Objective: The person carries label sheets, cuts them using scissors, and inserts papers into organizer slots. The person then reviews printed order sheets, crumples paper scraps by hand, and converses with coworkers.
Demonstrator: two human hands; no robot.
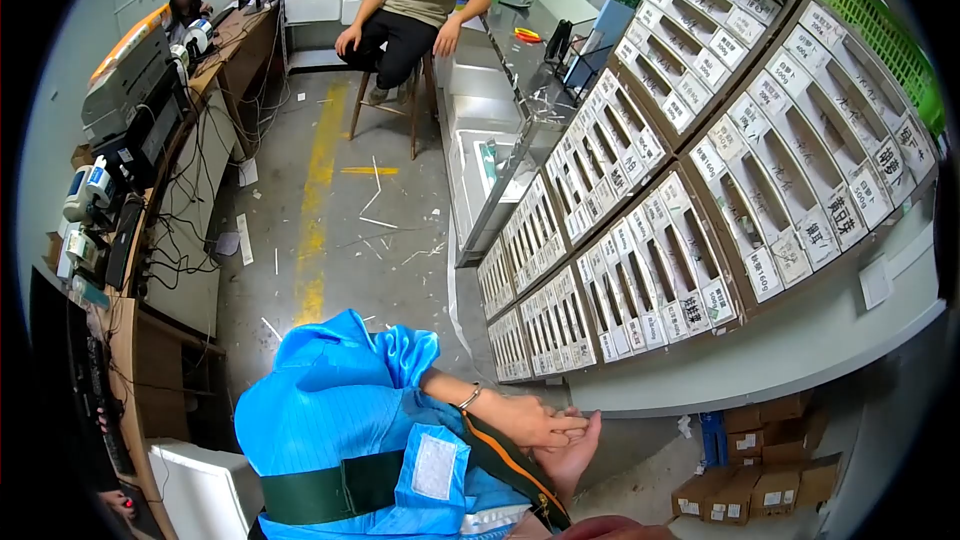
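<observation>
At the lower middle, my left hand (530,420) comes out of a bright blue sleeve (345,380), with a bracelet (471,397) on its wrist. Its fingers stretch to the right and rest against my right hand (570,463). The right hand is turned partly palm up, its fingers extended. No object shows between the two hands. A dark green strap (375,488) crosses the blue garment, and a dark green piece with an orange zip (515,468) lies just beside the hands.
A rack of labelled white boxes (650,230) stands on the right counter, with cartons (750,495) below. A person (425,0) sits on a stool (412,110) ahead; another (185,5) is at the left desk. Cables (185,200) hang there. Scraps litter the floor (400,270).
</observation>
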